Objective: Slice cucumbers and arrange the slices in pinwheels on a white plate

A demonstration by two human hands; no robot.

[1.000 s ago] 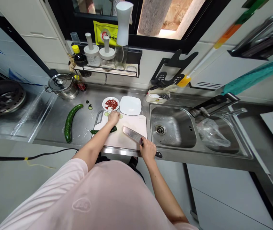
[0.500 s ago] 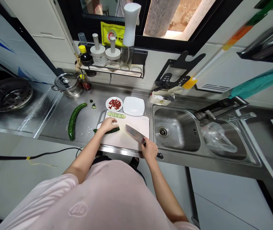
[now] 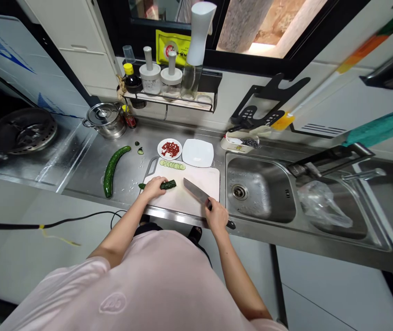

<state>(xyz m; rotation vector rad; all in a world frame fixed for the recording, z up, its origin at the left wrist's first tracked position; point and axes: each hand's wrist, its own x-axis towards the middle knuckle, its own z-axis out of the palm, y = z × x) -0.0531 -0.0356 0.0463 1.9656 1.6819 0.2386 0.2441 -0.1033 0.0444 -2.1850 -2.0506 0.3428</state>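
Observation:
My left hand [image 3: 154, 187] is closed over a cut cucumber [image 3: 169, 185] lying on the white cutting board [image 3: 186, 202]; both ends of the cucumber stick out past the fingers. In my right hand [image 3: 216, 215] is a kitchen knife [image 3: 195, 191] held by its black handle, the blade pointing up and left over the board, apart from the cucumber. A row of thin cucumber slices [image 3: 172, 165] lies along the board's far edge. Behind the board stand a white dish [image 3: 170, 149] of chopped red pieces and a square white plate [image 3: 198, 153].
A whole cucumber [image 3: 112, 171] and small green scraps [image 3: 140, 151] lie on the steel counter at left. A lidded pot [image 3: 106, 120] stands behind them. The sink [image 3: 262, 188] adjoins the board on the right. A rack [image 3: 169, 101] with jars and bottles hangs at the back.
My left hand has gone from raised, loose fingers near the cucumber to a grip around it. The knife stays nearly still in my right hand. The view has shifted slightly.

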